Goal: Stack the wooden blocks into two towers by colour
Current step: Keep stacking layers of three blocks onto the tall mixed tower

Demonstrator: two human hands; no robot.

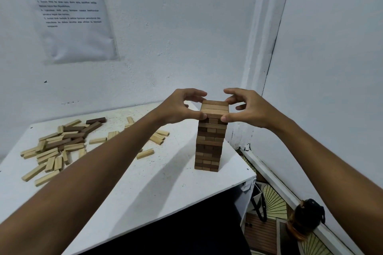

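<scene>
Tower (210, 136): brown blocks, upright on the table (145, 182) at its right side, near the right edge and the wall corner.
Top layer (215, 107): three blocks side by side, long axes running left to right, spanning between the two hands.
Left hand (182, 105): at the left end of the top layer; thumb and curled fingers pinch the layer's end faces.
Right hand (246, 106): at the right end of the same layer; thumb low on the near corner, fingers curled over the far corner, pinching.
Step in hand: squaring the top layer, judged from the matched grips.
Loose pile (60, 147): mostly light blocks with some dark ones, on the left half of the table, well apart from the tower.
Nearer hand: the left hand lies toward the pile, so the next pick likely falls to it.
Pile axes: mixed, no common direction.
Light tower: not yet started.
Open room: bare table between pile and tower, and along the near edge; little room right of the tower.
Risk: tall narrow stack; a sideways push at the top could tip it.
</scene>
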